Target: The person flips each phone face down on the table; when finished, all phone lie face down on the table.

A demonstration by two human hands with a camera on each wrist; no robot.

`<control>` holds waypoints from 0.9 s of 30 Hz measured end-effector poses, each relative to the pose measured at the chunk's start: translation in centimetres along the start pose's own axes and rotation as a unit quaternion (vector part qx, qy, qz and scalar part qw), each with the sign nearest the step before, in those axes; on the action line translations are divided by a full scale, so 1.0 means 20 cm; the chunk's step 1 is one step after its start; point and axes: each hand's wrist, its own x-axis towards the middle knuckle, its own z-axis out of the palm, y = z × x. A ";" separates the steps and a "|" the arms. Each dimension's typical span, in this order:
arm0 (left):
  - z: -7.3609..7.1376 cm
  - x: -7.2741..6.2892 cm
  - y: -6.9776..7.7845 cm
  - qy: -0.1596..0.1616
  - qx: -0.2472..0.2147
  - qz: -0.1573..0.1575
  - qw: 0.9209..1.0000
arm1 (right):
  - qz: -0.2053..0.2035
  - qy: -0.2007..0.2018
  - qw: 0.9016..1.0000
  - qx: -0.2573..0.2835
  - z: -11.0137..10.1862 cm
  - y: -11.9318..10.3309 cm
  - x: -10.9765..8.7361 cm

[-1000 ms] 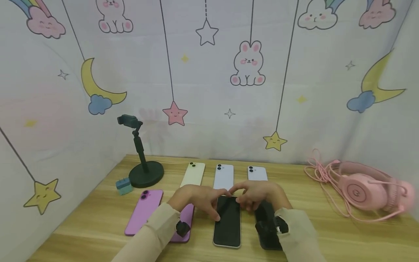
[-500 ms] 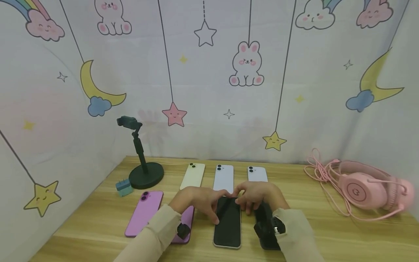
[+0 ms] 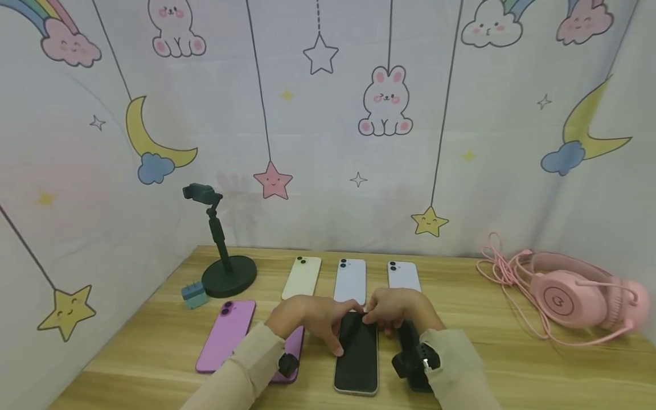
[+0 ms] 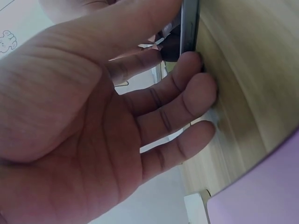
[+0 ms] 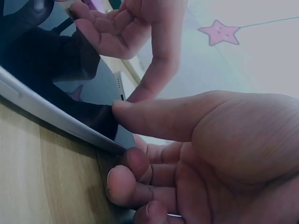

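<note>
A smartphone [image 3: 357, 367] with a dark screen and a silver edge lies face up on the wooden table. Its top left corner is gripped by my left hand [image 3: 316, 319], the thumb at the left side and the index finger along the top edge. At the top right corner my right hand [image 3: 396, 306] pinches the phone, thumb tip on the glass and fingers by the edge. In the right wrist view the screen [image 5: 42, 60] reflects dark shapes. Whether a thin film covers the glass, I cannot tell. My left fingertips [image 4: 201, 93] sit close to the tabletop.
Purple phones [image 3: 226, 336] lie to the left, one partly under my left sleeve. Behind stand a cream phone [image 3: 301, 278] and two pale ones [image 3: 351, 280]. A dark phone [image 3: 408, 336] lies beneath my right wrist. Pink headphones [image 3: 574, 299] and a black stand [image 3: 229, 276] flank them.
My right hand has shifted slightly left and down, its index finger now more bent at the phone's top right corner. The left hand keeps its place.
</note>
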 end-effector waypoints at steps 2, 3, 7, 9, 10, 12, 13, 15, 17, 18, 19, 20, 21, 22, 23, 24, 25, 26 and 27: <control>0.00 0.00 0.00 0.001 0.005 -0.001 1.000 | -0.001 0.001 1.000 0.008 0.00 0.00 0.00; 0.00 0.00 0.00 0.002 0.008 0.001 1.000 | 0.000 0.002 1.000 0.011 0.00 0.00 0.00; 0.00 0.00 0.00 0.005 0.011 0.008 1.000 | 0.020 0.008 0.999 0.031 -0.01 0.00 -0.01; 0.00 0.00 0.00 0.006 0.011 0.011 1.000 | 0.029 0.009 0.999 0.037 -0.02 -0.01 -0.02; 0.00 0.00 0.00 0.007 0.012 0.012 1.000 | 0.033 0.009 0.999 0.042 -0.03 -0.01 -0.02; 0.00 0.00 -0.01 0.008 0.014 0.014 1.000 | 0.035 0.009 0.998 0.051 -0.04 0.00 -0.03; 0.00 0.00 -0.01 0.009 0.015 0.014 1.000 | 0.034 0.008 0.998 0.056 -0.04 0.00 -0.04; 0.00 0.00 0.00 0.010 0.015 0.012 1.000 | 0.030 0.007 0.997 0.069 -0.05 0.01 -0.04; 0.00 0.00 0.00 0.010 0.017 0.009 1.000 | 0.025 0.004 0.996 0.083 -0.06 0.01 -0.04; 0.00 0.00 0.00 0.010 0.018 0.007 1.000 | 0.022 0.002 0.996 0.091 -0.06 0.01 -0.04; 0.00 0.00 0.00 0.009 0.018 0.005 1.000 | 0.020 0.001 0.995 0.097 -0.05 0.02 -0.04; 0.00 0.00 0.00 0.008 0.019 0.001 1.000 | 0.018 0.000 0.994 0.103 -0.05 0.02 -0.04; 0.00 -0.01 0.00 0.008 0.020 -0.001 1.000 | 0.017 0.001 0.994 0.110 -0.05 0.02 -0.03; 0.00 -0.01 0.00 0.008 0.021 -0.003 1.000 | 0.016 0.001 0.993 0.119 -0.05 0.03 -0.03; 0.00 -0.01 0.00 0.008 0.020 -0.005 1.000 | 0.016 0.002 0.991 0.129 -0.05 0.03 -0.02; 0.01 -0.01 0.00 0.008 0.019 -0.006 1.000 | 0.015 0.003 0.990 0.140 -0.04 0.04 -0.02; 0.01 -0.01 -0.01 0.009 0.017 -0.008 1.000 | 0.015 0.005 0.989 0.149 -0.04 0.05 -0.02; 0.01 -0.01 -0.01 0.010 0.016 -0.008 1.000 | 0.014 0.006 0.987 0.158 -0.04 0.05 -0.02; 0.01 -0.01 -0.01 0.011 0.014 -0.008 1.000 | 0.013 0.008 0.986 0.165 -0.04 0.05 -0.02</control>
